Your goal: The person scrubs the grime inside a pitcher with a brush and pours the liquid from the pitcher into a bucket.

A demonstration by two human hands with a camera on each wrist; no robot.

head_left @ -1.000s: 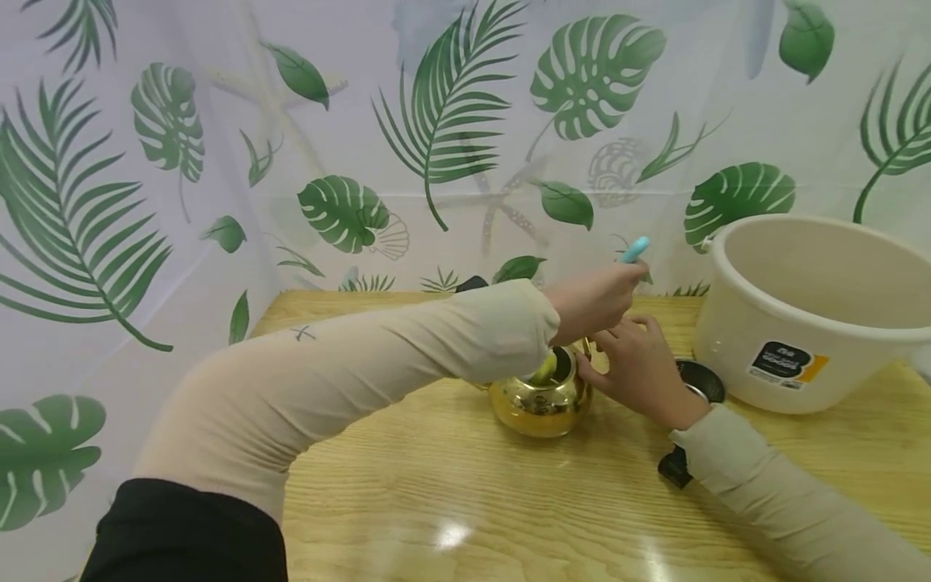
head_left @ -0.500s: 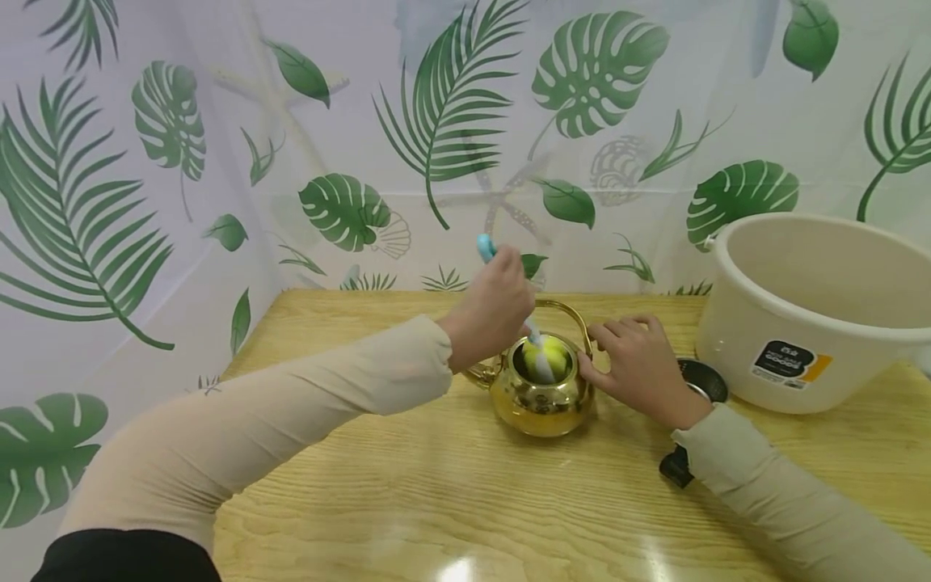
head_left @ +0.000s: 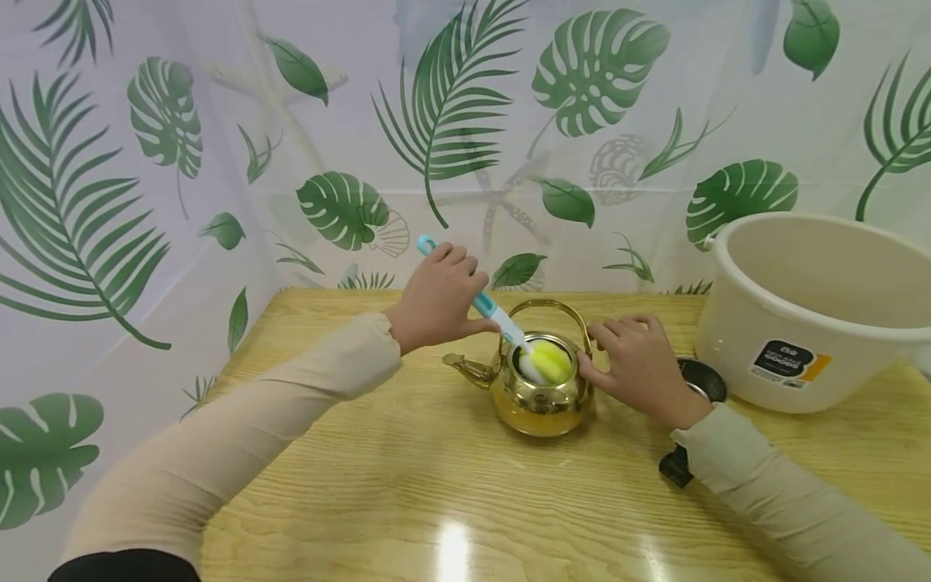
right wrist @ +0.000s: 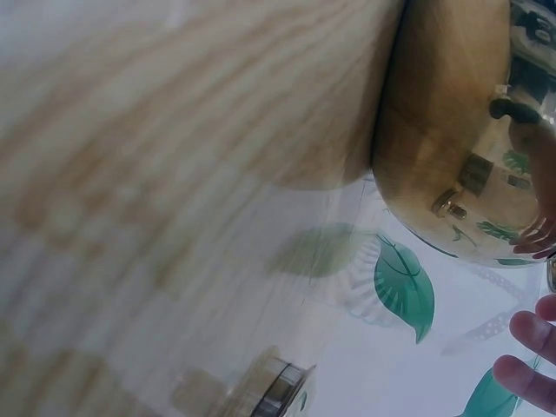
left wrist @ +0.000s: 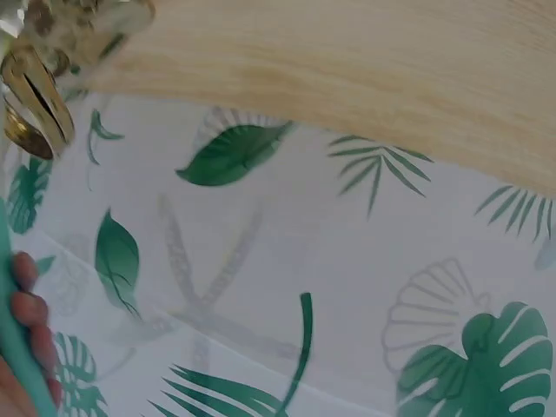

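In the head view a shiny gold kettle stands on the table, its spout to the left and its arched handle raised. The left hand grips a brush by its blue handle; the yellow and white brush head sits in the kettle's round opening. The right hand holds the kettle's right side, thumb at the rim and fingers by the handle's base. In the left wrist view, curled fingers lie round the teal handle. The right wrist view shows the kettle's side and some fingertips.
A large cream bucket stands at the right. Between it and the right forearm lies a black object, partly hidden, with a black part below the wrist. A leaf-patterned cloth hangs behind the wooden table.
The left hand has moved left and down from above the kettle's right side, tilting the brush handle leftward. More of the brush head and the spout show. The right hand has stayed at the kettle.
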